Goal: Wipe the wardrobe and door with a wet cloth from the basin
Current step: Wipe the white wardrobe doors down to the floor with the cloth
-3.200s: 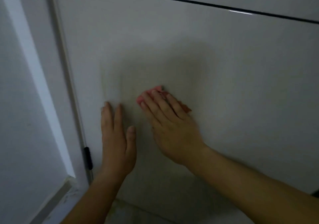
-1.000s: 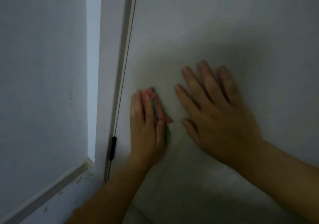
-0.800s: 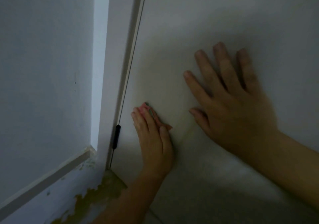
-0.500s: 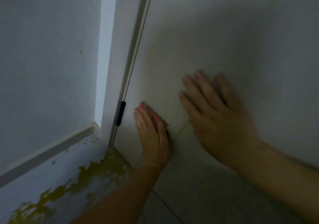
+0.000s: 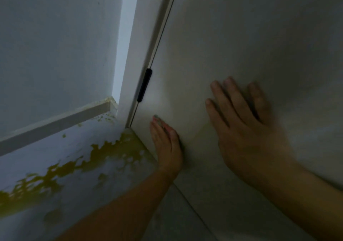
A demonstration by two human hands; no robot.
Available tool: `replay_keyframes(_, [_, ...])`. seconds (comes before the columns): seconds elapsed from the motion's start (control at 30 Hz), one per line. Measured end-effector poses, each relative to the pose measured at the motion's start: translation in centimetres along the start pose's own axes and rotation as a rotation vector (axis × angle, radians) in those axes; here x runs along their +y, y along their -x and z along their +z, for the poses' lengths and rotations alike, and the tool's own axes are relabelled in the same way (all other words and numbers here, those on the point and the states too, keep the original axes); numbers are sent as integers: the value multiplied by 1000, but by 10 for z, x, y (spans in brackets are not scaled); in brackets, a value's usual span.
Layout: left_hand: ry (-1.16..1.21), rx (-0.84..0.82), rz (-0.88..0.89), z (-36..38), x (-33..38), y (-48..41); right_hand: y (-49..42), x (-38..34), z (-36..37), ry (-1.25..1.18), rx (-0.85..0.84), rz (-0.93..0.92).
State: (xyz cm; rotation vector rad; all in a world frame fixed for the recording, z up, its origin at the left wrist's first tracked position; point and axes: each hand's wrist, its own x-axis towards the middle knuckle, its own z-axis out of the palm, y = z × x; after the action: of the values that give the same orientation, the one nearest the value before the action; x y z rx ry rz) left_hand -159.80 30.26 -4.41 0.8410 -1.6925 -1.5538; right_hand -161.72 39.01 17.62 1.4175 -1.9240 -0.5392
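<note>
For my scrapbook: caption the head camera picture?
Left hand presses a pink cloth low on the white door; right hand flat beside.

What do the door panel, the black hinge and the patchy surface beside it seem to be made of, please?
Door panel: probably painted or laminated board; smooth, off-white, matte, no grain showing.
Hinge: black plastic or coated metal; dim light leaves it open.
Patchy surface: pale coating flaking off a yellowish layer, judging by ragged patches.
</note>
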Motion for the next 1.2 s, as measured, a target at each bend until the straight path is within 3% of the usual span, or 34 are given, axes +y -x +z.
replay_keyframes(0.1, [67,-15,-223,-6,-21,-13,13,-12,4,143,-124,-121])
replay_keyframes(0.2, [114,47,-319,-11,-26,-35,16,-19,11,149,-131,-102])
replay_keyframes(0.37, [40,36,4,5,-18,-11,17,-20,19,148,-76,-93])
replay_keyframes(0.47, [71,18,-107,4,-28,1,20,-19,21,152,-65,-95])
replay_keyframes(0.6, [-77,14,-338,-19,-59,-42,20,-18,23,191,-61,-109])
replay_keyframes(0.7, [-111,8,-335,-27,-66,-57,20,-18,23,195,-71,-106])
replay_keyframes(0.77, [-28,51,-421,-19,-52,-34,20,-18,23,197,-82,-113])
replay_keyframes(0.8, [34,115,-406,-13,-46,-17,20,-17,23,194,-84,-112])
replay_keyframes(0.83, [27,39,-286,-12,-44,-3,21,-17,22,191,-83,-110])
replay_keyframes(0.87, [-43,-117,-211,-11,-46,13,21,-17,21,190,-86,-109])
replay_keyframes(0.9, [-186,-55,-128,-3,-52,23,21,-17,20,189,-90,-112])
replay_keyframes(1.0, [-24,17,-401,11,-36,35,19,-17,19,176,-99,-130])
replay_keyframes(1.03, [46,-41,-427,11,-34,36,19,-17,18,174,-94,-129])
replay_keyframes(1.1, [47,-9,-318,8,-32,16,21,-17,19,167,-74,-121])
replay_keyframes(1.2, [136,70,-344,-4,-35,-33,20,-17,21,153,-65,-116])
